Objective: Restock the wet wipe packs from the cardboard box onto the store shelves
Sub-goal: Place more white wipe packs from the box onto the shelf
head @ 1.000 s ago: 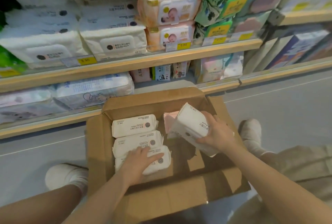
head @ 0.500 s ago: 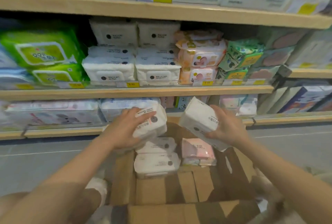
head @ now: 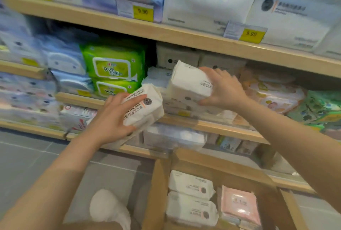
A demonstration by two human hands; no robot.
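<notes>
My left hand (head: 114,119) grips a white wet wipe pack (head: 147,104), held tilted just in front of the middle shelf's wooden edge (head: 212,124). My right hand (head: 223,89) holds a second white pack (head: 190,82) higher up, against the white packs stacked on that shelf (head: 156,76). Below, the open cardboard box (head: 156,189) holds two white packs (head: 190,183) (head: 190,209) and a pink pack (head: 238,204).
Green wipe packs (head: 112,65) stand left of the white stack, orange baby-print packs (head: 273,95) to its right. The upper shelf (head: 184,34) carries large white packs and yellow price tags. A white shoe (head: 108,207) rests on the grey floor left of the box.
Both hands have lifted their packs from over the box up to the middle shelf. The view has tilted upward, so the box now sits at the bottom.
</notes>
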